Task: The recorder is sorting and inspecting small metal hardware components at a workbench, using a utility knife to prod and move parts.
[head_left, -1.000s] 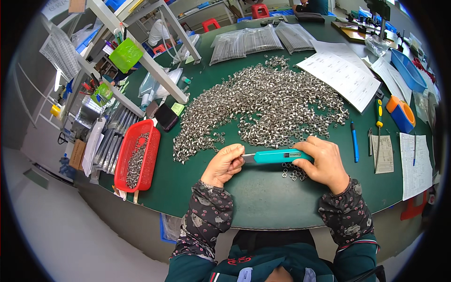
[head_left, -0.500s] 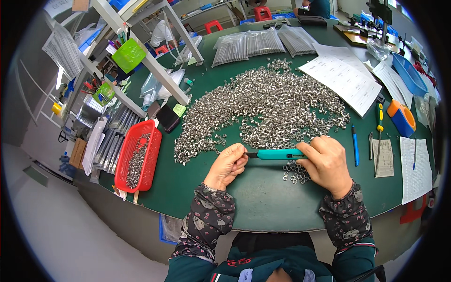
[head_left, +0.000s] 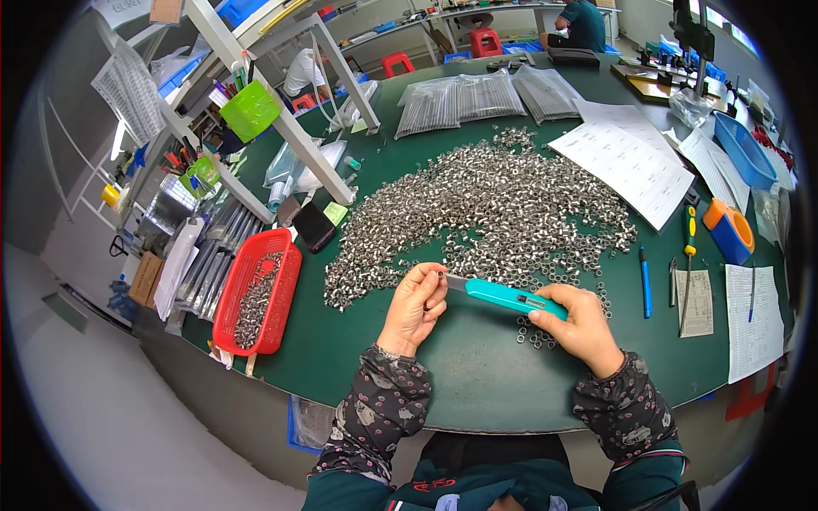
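My right hand (head_left: pixel 585 326) is closed around the teal handle of a utility knife (head_left: pixel 503 295), thumb along its side. The knife slants up to the left, and its grey blade (head_left: pixel 456 282) reaches the fingertips of my left hand (head_left: pixel 412 311). Between that thumb and forefinger I pinch what looks like a small metal ring (head_left: pixel 442 275), mostly covered by the fingers. Beyond both hands spreads a wide heap of small metal rings (head_left: pixel 494 200) on the green table (head_left: pixel 477 383). Several loose rings (head_left: pixel 537 334) lie under the knife, beside my right hand.
A red basket (head_left: pixel 285 294) holding metal pieces stands at the left, near a black box (head_left: pixel 314 227). Bagged rods (head_left: pixel 460 98) lie at the back. To the right are paper sheets (head_left: pixel 626 170), a blue pen (head_left: pixel 645 285), a screwdriver (head_left: pixel 689 232) and an orange-blue tape dispenser (head_left: pixel 731 234).
The knife has turned from nearly level to a slant, its handle end lower. My right hand has moved down with it, and more of the blade shows. The whole view has shifted slightly.
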Demonstrator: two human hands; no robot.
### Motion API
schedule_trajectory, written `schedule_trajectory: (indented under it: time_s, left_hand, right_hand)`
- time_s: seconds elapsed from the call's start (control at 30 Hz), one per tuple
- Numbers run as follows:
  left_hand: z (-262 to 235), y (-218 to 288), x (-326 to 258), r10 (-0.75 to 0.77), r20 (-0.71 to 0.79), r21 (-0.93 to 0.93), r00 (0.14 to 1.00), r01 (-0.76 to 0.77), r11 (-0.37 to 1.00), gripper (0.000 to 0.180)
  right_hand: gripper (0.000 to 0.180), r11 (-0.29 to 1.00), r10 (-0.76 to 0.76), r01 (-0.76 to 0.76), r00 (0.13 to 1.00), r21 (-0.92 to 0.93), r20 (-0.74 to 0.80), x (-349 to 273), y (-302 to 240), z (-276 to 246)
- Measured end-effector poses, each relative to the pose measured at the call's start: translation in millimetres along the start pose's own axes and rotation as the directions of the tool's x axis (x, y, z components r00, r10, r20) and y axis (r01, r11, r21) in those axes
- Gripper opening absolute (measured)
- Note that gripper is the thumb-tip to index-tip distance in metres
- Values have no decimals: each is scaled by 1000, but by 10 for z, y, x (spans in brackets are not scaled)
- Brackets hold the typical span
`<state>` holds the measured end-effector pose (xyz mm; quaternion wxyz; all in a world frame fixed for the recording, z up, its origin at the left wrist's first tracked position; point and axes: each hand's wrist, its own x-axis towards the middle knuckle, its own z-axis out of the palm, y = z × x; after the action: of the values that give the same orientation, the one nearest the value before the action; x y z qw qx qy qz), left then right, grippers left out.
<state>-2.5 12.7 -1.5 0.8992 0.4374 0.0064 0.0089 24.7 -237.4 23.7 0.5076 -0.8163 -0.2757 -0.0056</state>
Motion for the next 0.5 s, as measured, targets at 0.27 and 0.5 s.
schedule_trajectory:
  time_s: [0.27, 0.5]
  left_hand:
    - [62, 27, -15, 7, 57, -59, 998, -4, 998, 10]
    - [60, -4, -11, 30, 41, -52, 999, -28, 998, 7]
  right_hand:
    - [24, 993, 93, -98, 993, 71, 75, -1, 3, 11]
    - [26, 968, 159, -188, 971, 166, 177, -9, -11, 18]
